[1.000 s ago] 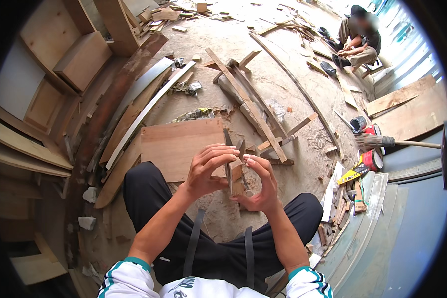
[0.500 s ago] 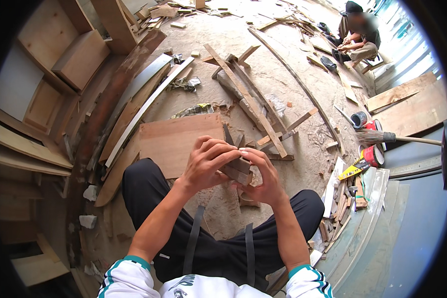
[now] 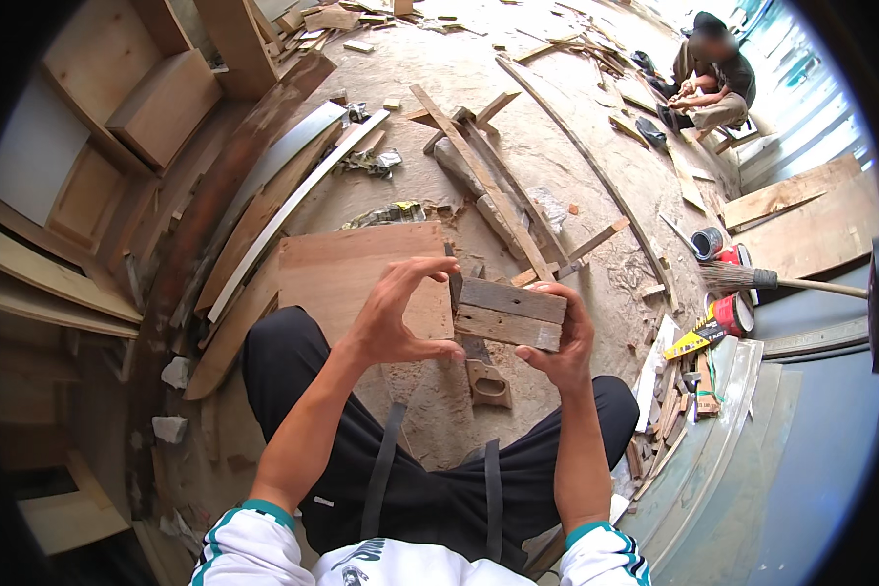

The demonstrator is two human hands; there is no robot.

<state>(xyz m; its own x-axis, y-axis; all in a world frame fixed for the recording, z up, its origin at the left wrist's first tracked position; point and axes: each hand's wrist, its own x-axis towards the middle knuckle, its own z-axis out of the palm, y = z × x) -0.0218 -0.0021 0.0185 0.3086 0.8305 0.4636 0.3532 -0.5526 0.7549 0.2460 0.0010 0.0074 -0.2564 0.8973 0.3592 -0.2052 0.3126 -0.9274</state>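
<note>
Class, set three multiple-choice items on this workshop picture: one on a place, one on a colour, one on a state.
1. Where is the wooden block?
A. flat on the plywood sheet
B. between both hands
C. beside the broom

2. What colour are the trousers?
A. black
B. white
C. red

3. How is the left hand?
A. clenched in a fist
B. flat on the floor
C. fingers spread at the block's end

Answers: 1 B, the right hand grips it from below, raised above the plywood sheet; 2 A, dark cloth over both legs; 3 C, thumb and fingers open.
</note>
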